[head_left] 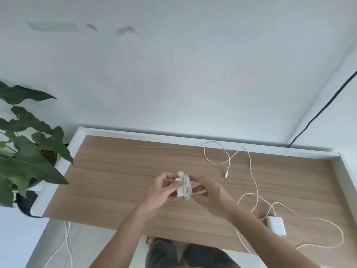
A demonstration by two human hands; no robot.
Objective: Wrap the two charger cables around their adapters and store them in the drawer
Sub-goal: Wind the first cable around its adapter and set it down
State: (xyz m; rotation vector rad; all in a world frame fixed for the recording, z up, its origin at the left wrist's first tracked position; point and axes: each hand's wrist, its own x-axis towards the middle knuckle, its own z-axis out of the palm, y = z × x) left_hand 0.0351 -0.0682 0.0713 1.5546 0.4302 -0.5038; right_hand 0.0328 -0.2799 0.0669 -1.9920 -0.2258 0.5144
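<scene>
Head view shows both hands raised just above the wooden desk [119, 167], working one white adapter [181, 187] with its cable [187, 187] already wound around it in several turns. Left hand [162, 190] pinches the adapter body between thumb and curled fingers; right hand [207, 192] has its fingertips closed on the wound side, seemingly seating the last turn or the loose plug end. Second adapter [276, 226] lies near the right front edge of the desk, its cable [251, 171] sprawled unwound in loops toward the back rim, one loop overhanging the front edge. No drawer is visible. Risks, as judged: if the free end is not tucked, the turns may spring loose once either grip relaxes; the overhanging loop could snag on a forearm and drag the second adapter off the edge; tight winding could strain the cable at its connector.
</scene>
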